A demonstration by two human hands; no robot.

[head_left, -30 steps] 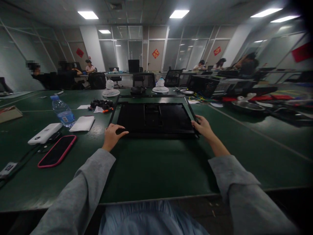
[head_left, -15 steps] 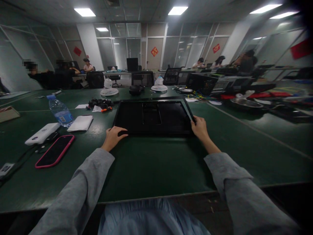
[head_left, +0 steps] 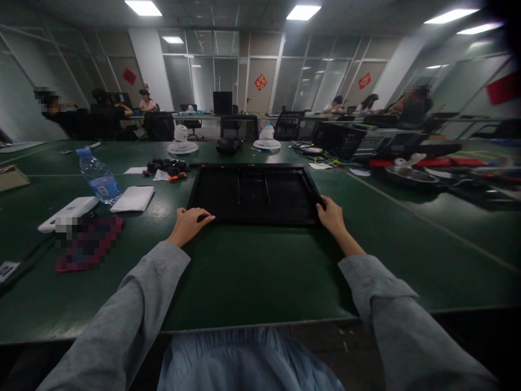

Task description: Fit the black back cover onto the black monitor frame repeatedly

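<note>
A thin black monitor bezel (head_left: 253, 221) lies around a shallow black panel (head_left: 280, 187) on the green table, and their edges look nearly lined up. Two thin upright strips run across the panel's middle. My left hand (head_left: 188, 224) is closed at the bezel's near left corner, thumb and fingers over its edge. At the near right corner, my right hand (head_left: 331, 215) grips the bezel's side, its fingertips partly hidden behind the edge. The dark surfaces make the seam between bezel and panel hard to see.
Left of the bezel are a water bottle (head_left: 97, 176), a white tissue pack (head_left: 132, 199), a white power bank (head_left: 67, 214) and a blurred pink-edged phone (head_left: 91, 244). Beyond stand two small white fans (head_left: 183, 146). A metal pan (head_left: 411, 176) sits right. Several people sit farther back.
The bezel has come down and left over the panel, closing the gap at the right and far sides. My right hand moved slightly left with it; my left hand stays at its corner.
</note>
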